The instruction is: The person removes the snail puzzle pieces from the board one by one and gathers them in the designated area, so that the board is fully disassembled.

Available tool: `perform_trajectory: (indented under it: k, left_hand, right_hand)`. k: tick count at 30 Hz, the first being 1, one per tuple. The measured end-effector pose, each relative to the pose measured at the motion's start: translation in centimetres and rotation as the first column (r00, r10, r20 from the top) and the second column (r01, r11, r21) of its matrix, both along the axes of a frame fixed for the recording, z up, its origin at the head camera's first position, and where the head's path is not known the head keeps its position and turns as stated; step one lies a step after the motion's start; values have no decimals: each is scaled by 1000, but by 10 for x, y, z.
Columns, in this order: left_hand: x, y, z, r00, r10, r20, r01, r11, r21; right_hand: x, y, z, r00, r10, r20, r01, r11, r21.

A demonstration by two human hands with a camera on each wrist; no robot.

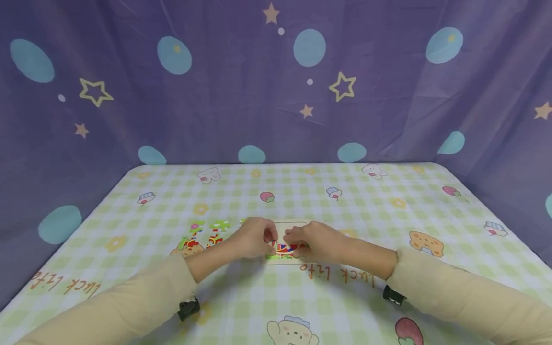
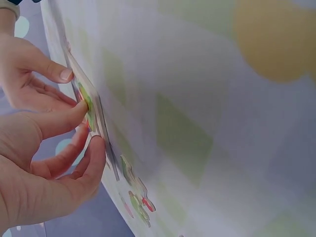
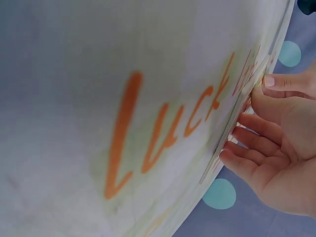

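A shallow, pale wooden puzzle tray [image 1: 284,262] lies on the table in the head view. Bright red, blue and green jigsaw pieces [image 1: 284,248] fill part of its near side. My left hand [image 1: 254,238] is over the tray's left part, and its thumb and forefinger pinch a small coloured piece [image 2: 90,118] close over the tray. Opposite it, my right hand [image 1: 321,242] rests at the tray's right part, fingers extended and fingertips at the pieces and rim. In the right wrist view, the right thumb and fingers [image 3: 259,129] lie along the tray edge. The fingers partly hide the pieces.
Several loose jigsaw pieces [image 1: 220,225] lie left of the tray, some partly behind the left forearm. A green-checked cloth [image 1: 241,306] with printed figures covers the table. A purple curtain [image 1: 241,110] hangs behind the table's far edge.
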State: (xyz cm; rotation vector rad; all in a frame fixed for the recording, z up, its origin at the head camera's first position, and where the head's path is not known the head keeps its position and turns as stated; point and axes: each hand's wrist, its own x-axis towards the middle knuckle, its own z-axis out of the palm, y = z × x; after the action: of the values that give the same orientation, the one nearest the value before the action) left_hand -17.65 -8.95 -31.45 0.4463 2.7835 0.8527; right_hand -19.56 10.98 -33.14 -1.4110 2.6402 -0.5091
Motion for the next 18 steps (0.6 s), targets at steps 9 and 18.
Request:
perform_trajectory:
  k: [9,18]
  left_hand:
    - [-2,-5,0,998,8,60,-13,996,83]
    - [-4,-6,-1,993,86,78,-94,989,115]
  right_hand:
    - [0,-3,1,1000,14,-8,-14,1000,-25]
    - [1,-4,3,1000,-3,-5,3,1000,-28]
